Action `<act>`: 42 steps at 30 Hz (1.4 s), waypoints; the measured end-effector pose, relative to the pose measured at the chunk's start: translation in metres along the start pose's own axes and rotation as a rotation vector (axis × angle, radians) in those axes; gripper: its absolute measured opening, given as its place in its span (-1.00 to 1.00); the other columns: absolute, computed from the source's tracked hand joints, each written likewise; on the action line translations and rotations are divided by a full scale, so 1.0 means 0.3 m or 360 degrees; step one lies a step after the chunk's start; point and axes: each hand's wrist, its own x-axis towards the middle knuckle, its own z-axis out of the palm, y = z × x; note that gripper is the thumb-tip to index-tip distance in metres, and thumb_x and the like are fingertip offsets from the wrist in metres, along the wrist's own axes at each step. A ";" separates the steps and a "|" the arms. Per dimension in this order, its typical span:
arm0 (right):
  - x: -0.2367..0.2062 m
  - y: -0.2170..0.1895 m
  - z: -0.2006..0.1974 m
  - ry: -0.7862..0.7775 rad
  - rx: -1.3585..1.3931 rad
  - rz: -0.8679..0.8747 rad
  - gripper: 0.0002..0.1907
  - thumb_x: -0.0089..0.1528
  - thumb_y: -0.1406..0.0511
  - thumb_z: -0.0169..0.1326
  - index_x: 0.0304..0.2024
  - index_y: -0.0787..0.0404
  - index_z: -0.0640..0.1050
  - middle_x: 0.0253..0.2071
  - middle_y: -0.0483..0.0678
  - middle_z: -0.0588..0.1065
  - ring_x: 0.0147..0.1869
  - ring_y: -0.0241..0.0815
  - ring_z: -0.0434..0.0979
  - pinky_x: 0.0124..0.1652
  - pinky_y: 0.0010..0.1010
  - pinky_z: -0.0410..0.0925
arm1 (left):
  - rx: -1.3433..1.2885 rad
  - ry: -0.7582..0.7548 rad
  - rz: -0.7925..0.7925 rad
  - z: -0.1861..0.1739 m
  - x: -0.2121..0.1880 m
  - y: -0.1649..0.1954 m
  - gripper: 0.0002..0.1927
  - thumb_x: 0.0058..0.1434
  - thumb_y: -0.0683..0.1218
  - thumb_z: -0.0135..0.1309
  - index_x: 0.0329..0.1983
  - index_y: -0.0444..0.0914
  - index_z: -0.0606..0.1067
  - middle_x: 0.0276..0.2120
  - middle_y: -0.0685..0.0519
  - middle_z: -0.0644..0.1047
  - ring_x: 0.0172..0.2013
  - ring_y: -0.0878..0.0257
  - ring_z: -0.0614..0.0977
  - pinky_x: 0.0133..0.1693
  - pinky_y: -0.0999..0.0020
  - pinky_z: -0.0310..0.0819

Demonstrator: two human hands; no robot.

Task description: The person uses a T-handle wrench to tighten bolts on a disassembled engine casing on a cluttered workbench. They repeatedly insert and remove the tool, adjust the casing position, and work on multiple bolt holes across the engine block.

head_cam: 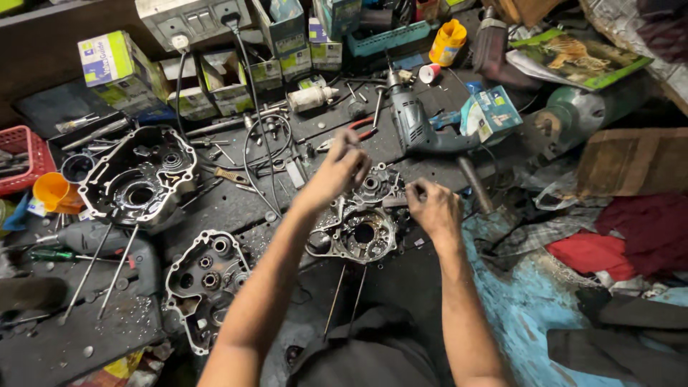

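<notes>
I see both bare hands over a grimy grey cast-metal engine crankcase half (pixel 358 222) that lies flat near the middle of the dark, oily workbench (pixel 236 204), its open side up and two thin studs sticking out toward me. My left hand (pixel 342 166) hovers at the casing's upper left edge with fingers bunched downward — pinched on something small or just touching the rim, I cannot tell which. My right hand (pixel 432 208) sits at the casing's right edge, curled into a loose fist, thumb and forefinger pressed together at the rim; whatever is between them is too small to make out.

Just behind the casing lies a grey-blue electric hand drill (pixel 419 129), its bit pointing away from me. A pair of red-handled pliers (pixel 351 132) rests left of the drill. Further left sits a larger black engine cover (pixel 140 179) on long studs, and near the bench's front edge lies another pale grey crankcase half (pixel 204 283) — well apart from the one under my hands. An orange plastic funnel (pixel 54 192) sits at the far left beside a red plastic basket (pixel 21 154). Small cardboard boxes (pixel 115 64) line the back.
</notes>
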 end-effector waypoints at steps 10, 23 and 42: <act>0.119 -0.193 -0.110 0.0172 0.0622 -0.1283 -0.41 0.38 0.06 -0.07 0.33 0.28 0.34 0.31 0.15 0.39 0.45 0.06 0.33 0.42 -0.07 0.20 | 0.0888 0.0522 0.0339 0.085 -0.142 0.167 -0.55 0.54 0.00 -0.14 0.42 -0.24 0.19 0.27 -0.19 0.43 0.27 0.01 0.45 0.25 0.14 0.30; 0.111 -0.362 -0.019 0.0205 -0.0452 -0.1420 -0.84 0.17 0.30 0.16 -0.31 0.29 0.53 -0.30 0.11 0.48 -0.17 0.03 0.49 -0.16 -0.13 0.39 | 0.1273 0.0221 0.0688 0.019 -0.146 0.242 -0.74 0.48 -0.10 -0.07 0.07 -0.21 0.59 -0.19 -0.08 0.67 -0.25 0.06 0.76 -0.15 0.26 0.65; 0.091 -0.338 0.257 -0.0323 0.2175 0.0368 -0.32 0.07 0.41 0.04 0.29 0.35 0.35 0.16 0.02 0.33 0.25 -0.06 0.33 0.22 -0.28 0.26 | 0.0624 -0.0678 -0.0175 -0.025 0.263 0.174 -0.65 0.26 -0.05 0.14 -0.50 -0.43 0.63 -0.56 -0.04 0.62 -0.55 0.29 0.63 -0.45 0.35 0.56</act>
